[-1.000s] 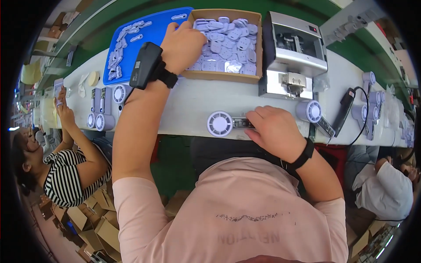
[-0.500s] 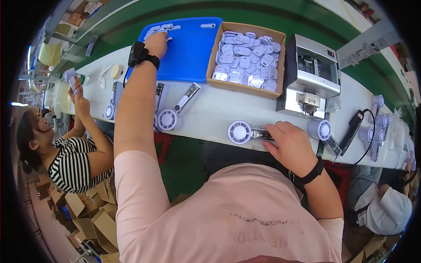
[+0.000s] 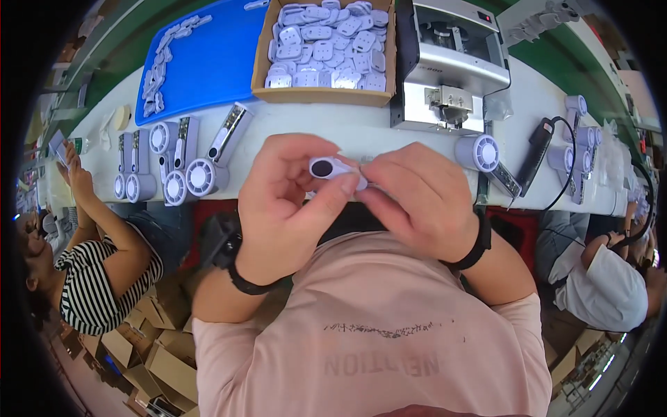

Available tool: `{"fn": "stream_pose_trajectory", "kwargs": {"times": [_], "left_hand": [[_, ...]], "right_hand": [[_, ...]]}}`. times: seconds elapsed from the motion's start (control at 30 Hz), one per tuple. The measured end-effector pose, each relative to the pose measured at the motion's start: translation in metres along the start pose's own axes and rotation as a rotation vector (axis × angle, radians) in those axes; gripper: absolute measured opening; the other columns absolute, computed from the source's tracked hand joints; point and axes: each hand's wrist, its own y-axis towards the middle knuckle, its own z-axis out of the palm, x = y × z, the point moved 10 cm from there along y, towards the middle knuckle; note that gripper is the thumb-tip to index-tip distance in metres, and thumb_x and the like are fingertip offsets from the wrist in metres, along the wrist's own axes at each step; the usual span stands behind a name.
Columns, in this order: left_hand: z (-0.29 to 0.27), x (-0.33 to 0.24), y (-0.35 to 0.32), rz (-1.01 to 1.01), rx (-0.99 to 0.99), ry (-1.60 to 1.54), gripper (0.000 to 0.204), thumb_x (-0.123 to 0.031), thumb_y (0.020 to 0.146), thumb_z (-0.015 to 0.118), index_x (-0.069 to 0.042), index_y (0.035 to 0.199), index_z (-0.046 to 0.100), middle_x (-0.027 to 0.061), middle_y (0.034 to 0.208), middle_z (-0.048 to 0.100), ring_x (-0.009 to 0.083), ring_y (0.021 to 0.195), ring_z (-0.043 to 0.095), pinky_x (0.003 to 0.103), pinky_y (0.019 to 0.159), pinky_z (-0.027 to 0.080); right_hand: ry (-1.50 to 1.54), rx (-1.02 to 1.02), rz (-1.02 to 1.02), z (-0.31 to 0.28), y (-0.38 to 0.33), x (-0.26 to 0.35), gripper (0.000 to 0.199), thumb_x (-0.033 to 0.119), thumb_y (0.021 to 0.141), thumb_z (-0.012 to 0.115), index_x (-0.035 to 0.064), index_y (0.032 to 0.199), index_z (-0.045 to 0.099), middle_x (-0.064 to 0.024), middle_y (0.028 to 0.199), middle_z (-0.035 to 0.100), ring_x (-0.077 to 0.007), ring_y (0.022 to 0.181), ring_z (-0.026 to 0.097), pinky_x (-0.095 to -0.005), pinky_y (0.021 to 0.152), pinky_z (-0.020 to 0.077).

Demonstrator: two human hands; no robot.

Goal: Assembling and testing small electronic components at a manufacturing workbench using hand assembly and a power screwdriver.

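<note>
My left hand (image 3: 288,201) is closed, thumb and fingers gripping a small pale lavender plastic piece (image 3: 340,169) with a black oval at one end. The fingers of my right hand (image 3: 424,198) pinch the piece's other end. Both hands are close together in front of my chest, at the table's near edge. What lies behind the fingers is hidden. To the left, several pale handheld fans (image 3: 201,177) lie with round grilles toward me, some with their circuit boards showing. Another handheld fan (image 3: 478,153) lies to the right.
A blue tray (image 3: 215,69) with a row of small pale parts stands at the back left. Beside it are a cardboard box (image 3: 323,96) full of pale plastic covers and a silver-black machine (image 3: 451,76). A black corded tool (image 3: 536,149) lies right. Co-workers sit on both sides.
My left hand has come back from the blue tray to my chest and now holds the plastic piece. My right hand has moved to meet it; the fan it touched no longer shows.
</note>
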Motion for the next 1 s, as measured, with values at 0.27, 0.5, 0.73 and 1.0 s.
{"fn": "stream_pose_trajectory", "kwargs": {"times": [0.27, 0.5, 0.73, 1.0], "left_hand": [[0.001, 0.045, -0.027, -0.066, -0.029, -0.087, 0.034, 0.000, 0.097, 0.080, 0.001, 0.126, 0.062, 0.0140, 0.118, 0.074, 0.0228, 0.106, 0.074, 0.033, 0.091, 0.059], [-0.002, 0.001, -0.008, 0.415, 0.089, 1.015, 0.045, -0.007, 0.084, 0.086, -0.003, 0.125, 0.070, 0.0154, 0.127, 0.070, 0.0382, 0.118, 0.064, 0.044, 0.101, 0.052], [0.015, 0.042, -0.003, 0.443, 0.294, 1.021, 0.039, -0.004, 0.081, 0.083, -0.004, 0.119, 0.073, 0.0134, 0.126, 0.069, 0.0369, 0.118, 0.062, 0.045, 0.101, 0.052], [0.018, 0.044, 0.000, 0.514, 0.345, 0.984, 0.032, -0.004, 0.081, 0.083, -0.005, 0.111, 0.075, 0.0088, 0.113, 0.070, 0.0322, 0.111, 0.064, 0.044, 0.096, 0.052]], "right_hand": [[-0.083, 0.085, -0.045, 0.002, -0.009, 0.005, 0.034, 0.007, 0.078, 0.089, 0.0018, 0.107, 0.074, -0.0110, 0.095, 0.072, -0.0310, 0.078, 0.070, -0.0400, 0.064, 0.0549], [-0.149, 0.357, 0.074, 0.027, -0.028, -0.045, 0.024, 0.011, 0.082, 0.085, 0.0057, 0.102, 0.074, -0.0097, 0.092, 0.067, -0.0322, 0.084, 0.068, -0.0436, 0.071, 0.0546], [-0.159, 0.475, -0.006, 0.050, -0.025, -0.035, 0.018, 0.014, 0.082, 0.082, 0.0059, 0.090, 0.068, -0.0097, 0.088, 0.058, -0.0313, 0.087, 0.063, -0.0434, 0.079, 0.0527], [-0.206, 0.503, 0.008, 0.044, -0.027, -0.040, 0.017, 0.019, 0.088, 0.077, 0.0076, 0.089, 0.064, -0.0080, 0.087, 0.059, -0.0284, 0.086, 0.064, -0.0406, 0.076, 0.0530]]}}
